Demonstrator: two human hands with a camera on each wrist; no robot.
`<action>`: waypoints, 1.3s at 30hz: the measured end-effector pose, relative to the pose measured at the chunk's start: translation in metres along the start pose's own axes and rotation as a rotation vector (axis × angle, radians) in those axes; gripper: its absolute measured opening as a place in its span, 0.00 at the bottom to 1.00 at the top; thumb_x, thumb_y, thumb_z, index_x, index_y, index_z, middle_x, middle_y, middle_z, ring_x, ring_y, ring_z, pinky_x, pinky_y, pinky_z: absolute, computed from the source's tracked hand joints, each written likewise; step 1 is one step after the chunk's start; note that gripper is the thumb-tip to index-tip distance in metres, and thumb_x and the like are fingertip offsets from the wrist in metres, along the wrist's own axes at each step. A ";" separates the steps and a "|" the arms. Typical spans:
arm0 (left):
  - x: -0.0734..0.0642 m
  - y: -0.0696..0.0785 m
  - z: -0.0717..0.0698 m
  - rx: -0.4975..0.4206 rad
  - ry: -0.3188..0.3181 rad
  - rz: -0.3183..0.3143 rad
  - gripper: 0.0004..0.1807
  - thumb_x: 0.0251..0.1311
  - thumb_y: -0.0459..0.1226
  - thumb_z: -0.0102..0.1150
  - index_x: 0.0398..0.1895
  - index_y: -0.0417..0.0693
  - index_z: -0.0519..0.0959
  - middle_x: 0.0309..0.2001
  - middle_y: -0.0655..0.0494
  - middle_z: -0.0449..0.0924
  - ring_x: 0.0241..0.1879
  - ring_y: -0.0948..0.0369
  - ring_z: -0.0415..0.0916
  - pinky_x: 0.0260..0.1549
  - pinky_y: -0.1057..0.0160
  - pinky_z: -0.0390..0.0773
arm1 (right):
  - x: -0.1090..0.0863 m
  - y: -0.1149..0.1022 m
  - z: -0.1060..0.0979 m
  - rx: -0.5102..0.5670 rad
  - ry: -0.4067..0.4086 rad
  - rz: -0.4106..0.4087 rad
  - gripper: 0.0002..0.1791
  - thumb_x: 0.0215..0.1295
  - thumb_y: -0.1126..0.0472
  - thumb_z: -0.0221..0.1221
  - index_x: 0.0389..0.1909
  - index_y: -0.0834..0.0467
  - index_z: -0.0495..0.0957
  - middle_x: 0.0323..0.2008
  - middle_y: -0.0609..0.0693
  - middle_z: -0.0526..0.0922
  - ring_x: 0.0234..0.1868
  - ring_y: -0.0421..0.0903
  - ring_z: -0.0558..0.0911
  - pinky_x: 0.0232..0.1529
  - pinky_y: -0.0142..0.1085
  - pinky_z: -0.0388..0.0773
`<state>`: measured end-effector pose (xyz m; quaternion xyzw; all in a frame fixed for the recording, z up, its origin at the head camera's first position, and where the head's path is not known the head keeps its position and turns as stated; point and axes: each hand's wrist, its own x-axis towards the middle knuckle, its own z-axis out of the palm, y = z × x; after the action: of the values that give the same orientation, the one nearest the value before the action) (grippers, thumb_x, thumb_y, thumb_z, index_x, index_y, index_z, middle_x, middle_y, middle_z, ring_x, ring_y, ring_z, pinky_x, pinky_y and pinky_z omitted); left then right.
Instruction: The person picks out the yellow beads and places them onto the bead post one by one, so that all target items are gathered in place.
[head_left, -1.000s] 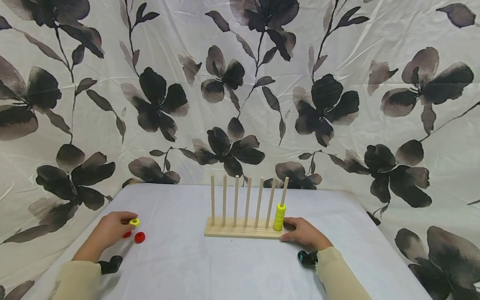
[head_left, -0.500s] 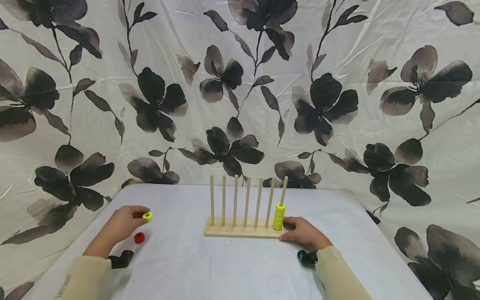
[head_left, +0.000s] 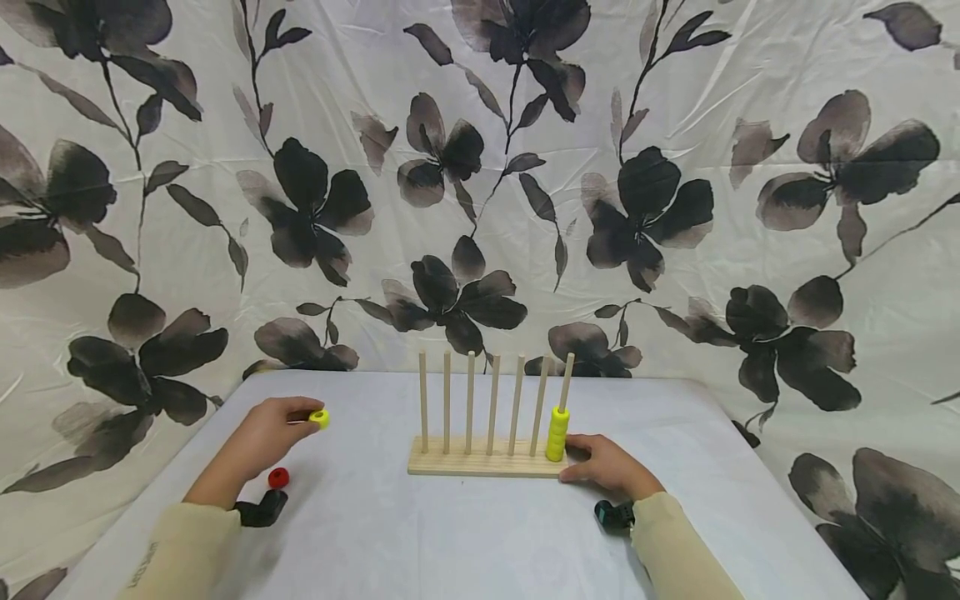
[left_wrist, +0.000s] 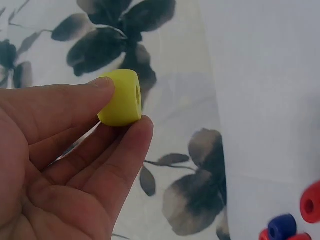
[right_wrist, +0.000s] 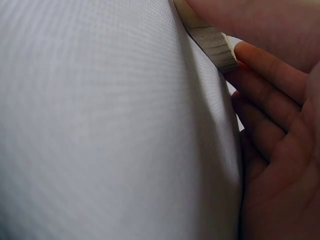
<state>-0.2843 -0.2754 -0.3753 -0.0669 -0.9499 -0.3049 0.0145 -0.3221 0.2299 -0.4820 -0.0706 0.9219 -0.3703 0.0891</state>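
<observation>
My left hand (head_left: 262, 437) pinches a yellow bead (head_left: 321, 418) between thumb and fingertips, raised over the left part of the table. The left wrist view gives a closer look at this bead (left_wrist: 119, 102), its hole facing right. Toward the table's middle stands a wooden peg rack (head_left: 480, 468) with a row of several upright pegs. Yellow beads (head_left: 557, 435) are stacked on its rightmost peg; the other pegs are bare. At the rack's right end, my right hand (head_left: 611, 465) grips the base, thumb in front and fingers behind. The right wrist view shows the base's end (right_wrist: 217, 47) between them.
A red bead (head_left: 278, 477) lies on the white-covered table (head_left: 450, 542) near my left wrist. In the left wrist view, a blue bead (left_wrist: 282, 227) and several red ones show at lower right. A floral cloth (head_left: 450, 167) hangs behind the table.
My left hand has lifted the yellow bead and carried it right and away from me, off the red beads' spot. The right hand and the rack have stayed in place.
</observation>
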 end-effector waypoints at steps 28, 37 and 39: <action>0.015 0.066 -0.011 -0.073 0.037 0.154 0.23 0.65 0.39 0.59 0.62 0.41 0.74 0.60 0.39 0.75 0.56 0.45 0.77 0.51 0.49 0.81 | 0.001 0.002 -0.001 -0.018 -0.005 -0.027 0.45 0.44 0.47 0.75 0.65 0.56 0.72 0.66 0.55 0.72 0.70 0.59 0.66 0.69 0.59 0.59; 0.019 0.078 -0.010 -0.105 0.021 0.172 0.24 0.67 0.41 0.57 0.64 0.45 0.73 0.61 0.43 0.75 0.58 0.47 0.76 0.53 0.48 0.79 | 0.000 0.002 -0.001 -0.011 -0.002 -0.036 0.44 0.44 0.47 0.75 0.65 0.55 0.72 0.65 0.55 0.73 0.70 0.59 0.66 0.69 0.59 0.59; 0.020 0.081 -0.010 -0.117 0.022 0.183 0.24 0.67 0.42 0.57 0.64 0.46 0.73 0.61 0.44 0.75 0.58 0.48 0.76 0.53 0.48 0.79 | -0.001 0.001 -0.001 -0.011 0.000 -0.031 0.44 0.44 0.47 0.75 0.65 0.55 0.72 0.65 0.55 0.73 0.70 0.59 0.66 0.69 0.59 0.59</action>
<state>-0.2928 -0.2136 -0.3185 -0.1506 -0.9202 -0.3581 0.0487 -0.3218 0.2313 -0.4820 -0.0854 0.9228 -0.3665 0.0829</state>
